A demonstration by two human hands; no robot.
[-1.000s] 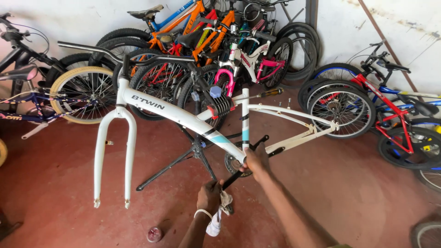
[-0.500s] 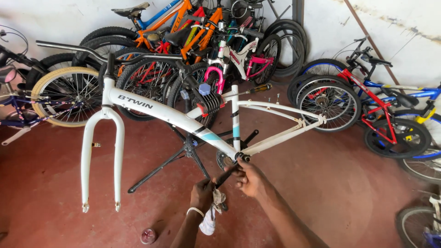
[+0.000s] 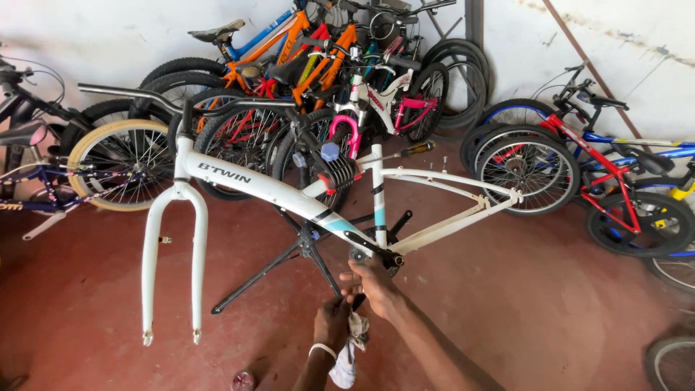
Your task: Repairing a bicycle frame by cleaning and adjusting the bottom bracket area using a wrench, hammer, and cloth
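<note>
Under the frame (image 3: pixel 289 192), clamped on a stand (image 3: pixel 308 250) over the red floor (image 3: pixel 521 304), the crank area is being gripped by the right hand (image 3: pixel 373 284), fingers closed. A white rag (image 3: pixel 347 358) is being held closed in the left hand (image 3: pixel 331 322), just below. Bikes (image 3: pixel 326 65) are being stored along the wall.

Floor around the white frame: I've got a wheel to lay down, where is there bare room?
Bare red floor right of the white frame, before the red bike; another patch beneath the fork. The back wall is crowded with bikes.
</note>
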